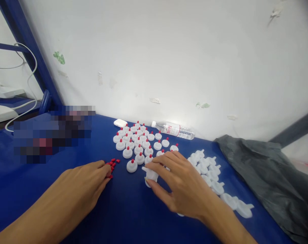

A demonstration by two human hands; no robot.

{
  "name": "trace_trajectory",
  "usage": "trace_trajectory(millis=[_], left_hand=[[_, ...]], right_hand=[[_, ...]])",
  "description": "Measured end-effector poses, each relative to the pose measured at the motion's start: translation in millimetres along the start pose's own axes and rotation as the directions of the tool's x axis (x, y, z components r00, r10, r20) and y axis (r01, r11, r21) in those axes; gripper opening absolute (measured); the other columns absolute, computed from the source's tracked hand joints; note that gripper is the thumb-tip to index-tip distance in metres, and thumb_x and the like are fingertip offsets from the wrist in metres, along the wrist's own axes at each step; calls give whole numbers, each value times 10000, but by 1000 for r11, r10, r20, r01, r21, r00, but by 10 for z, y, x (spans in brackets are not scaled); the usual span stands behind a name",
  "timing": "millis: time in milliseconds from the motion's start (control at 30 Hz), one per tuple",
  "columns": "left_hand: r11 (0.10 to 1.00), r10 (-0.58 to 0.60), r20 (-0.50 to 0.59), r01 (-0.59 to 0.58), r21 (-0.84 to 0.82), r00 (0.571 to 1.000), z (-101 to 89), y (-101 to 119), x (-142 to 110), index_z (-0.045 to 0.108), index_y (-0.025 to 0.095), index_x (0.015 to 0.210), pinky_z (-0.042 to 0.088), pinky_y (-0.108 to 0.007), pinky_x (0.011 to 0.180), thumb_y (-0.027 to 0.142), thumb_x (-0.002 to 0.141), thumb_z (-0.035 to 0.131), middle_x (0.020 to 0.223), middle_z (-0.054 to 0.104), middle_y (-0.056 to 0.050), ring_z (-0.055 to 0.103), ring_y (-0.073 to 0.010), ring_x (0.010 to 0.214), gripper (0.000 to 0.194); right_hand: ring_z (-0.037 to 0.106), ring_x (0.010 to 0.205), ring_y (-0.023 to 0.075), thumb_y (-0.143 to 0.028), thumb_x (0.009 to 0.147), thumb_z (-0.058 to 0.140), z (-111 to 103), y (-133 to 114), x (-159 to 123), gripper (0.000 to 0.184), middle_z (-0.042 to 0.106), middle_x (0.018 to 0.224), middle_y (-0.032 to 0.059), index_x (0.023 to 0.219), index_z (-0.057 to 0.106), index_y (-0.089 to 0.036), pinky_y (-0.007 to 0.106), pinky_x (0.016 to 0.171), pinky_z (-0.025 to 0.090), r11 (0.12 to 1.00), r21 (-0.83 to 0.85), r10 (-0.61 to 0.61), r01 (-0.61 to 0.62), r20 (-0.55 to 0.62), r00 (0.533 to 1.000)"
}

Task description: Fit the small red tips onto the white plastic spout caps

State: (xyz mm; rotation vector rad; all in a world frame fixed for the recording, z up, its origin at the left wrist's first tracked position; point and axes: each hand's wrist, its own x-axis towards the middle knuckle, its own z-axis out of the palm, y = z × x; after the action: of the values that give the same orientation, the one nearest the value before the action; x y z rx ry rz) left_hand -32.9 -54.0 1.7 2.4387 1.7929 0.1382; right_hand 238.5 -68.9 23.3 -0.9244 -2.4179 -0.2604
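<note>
At the left of a small pile of red tip caps (pixel 112 164), my left hand (pixel 84 183) has its fingers drawn together, with red pieces right at the thumb and fingertips. Its grip is partly hidden. My right hand (pixel 176 179) pinches a white nozzle lid (pixel 151 174) between thumb and fingers, the spout tilted to the left. Just beyond, many white lids with red tips (pixel 138 149) stand upright in a cluster, some hidden behind my right hand. White lids with bare spouts (pixel 212 173) lie on their sides to the right, partly behind that hand.
A clear plastic bottle (pixel 174 129) lies along the wall, near a small white case (pixel 120 123). Dark grey sheeting (pixel 265 176) covers the right side of the blue table (pixel 128 217). A white cable (pixel 33 73) hangs by the blue frame at left. One patch is pixelated.
</note>
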Motion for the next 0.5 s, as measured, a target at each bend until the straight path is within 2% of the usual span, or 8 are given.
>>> trace_trajectory(millis=[67, 133, 267, 367, 433, 500], left_hand=[[996, 9, 91, -17, 86, 996, 24, 29, -16, 762, 252, 991, 623, -551, 804, 292, 915, 350, 1068, 809, -131, 780, -370, 884, 421], [991, 40, 81, -50, 122, 996, 54, 48, -33, 749, 250, 1005, 622, -558, 808, 300, 938, 311, 1084, 805, -138, 782, -371, 896, 446], [986, 139, -123, -125, 111, 983, 146, 51, -41, 714, 263, 866, 626, -499, 692, 336, 968, 321, 885, 800, -82, 776, -325, 727, 412], [968, 247, -279, -225, 107, 928, 189, 76, -32, 714, 290, 837, 594, -422, 568, 299, 977, 358, 780, 783, -20, 755, -280, 616, 383], [946, 325, -330, -310, 98, 886, 183, 116, -36, 723, 297, 829, 577, -383, 518, 262, 973, 370, 791, 797, -12, 745, -253, 574, 383], [925, 371, -346, -377, 53, 862, 160, 160, -51, 729, 306, 826, 576, -348, 496, 244, 963, 388, 842, 818, -12, 741, -227, 561, 373]], right_hand=[[708, 922, 256, -296, 1020, 591, 16, -15, -5, 199, 764, 1029, 66, 1133, 706, -180, 455, 869, 577, 1000, -13, -26, 26, -5, 1000], [708, 916, 246, -293, 1022, 591, 27, -28, -10, 204, 759, 1046, 57, 1145, 710, -181, 442, 854, 587, 999, -20, -44, 44, -13, 999], [713, 935, 236, -272, 1013, 605, 53, -68, -7, 233, 750, 1094, 63, 1206, 703, -185, 407, 844, 612, 998, -37, -60, 59, -26, 998], [724, 1015, 225, -232, 1025, 576, 88, -106, -4, 271, 752, 1152, 64, 1274, 670, -185, 374, 924, 621, 995, -53, -80, 80, -11, 997], [725, 1047, 205, -160, 1016, 554, 110, -128, -6, 270, 749, 1180, 56, 1260, 664, -191, 333, 967, 614, 994, -47, -95, 95, 1, 995], [725, 1040, 186, -98, 992, 549, 122, -140, -11, 291, 742, 1198, 50, 1242, 660, -197, 298, 963, 614, 994, -38, -101, 100, -11, 995]])
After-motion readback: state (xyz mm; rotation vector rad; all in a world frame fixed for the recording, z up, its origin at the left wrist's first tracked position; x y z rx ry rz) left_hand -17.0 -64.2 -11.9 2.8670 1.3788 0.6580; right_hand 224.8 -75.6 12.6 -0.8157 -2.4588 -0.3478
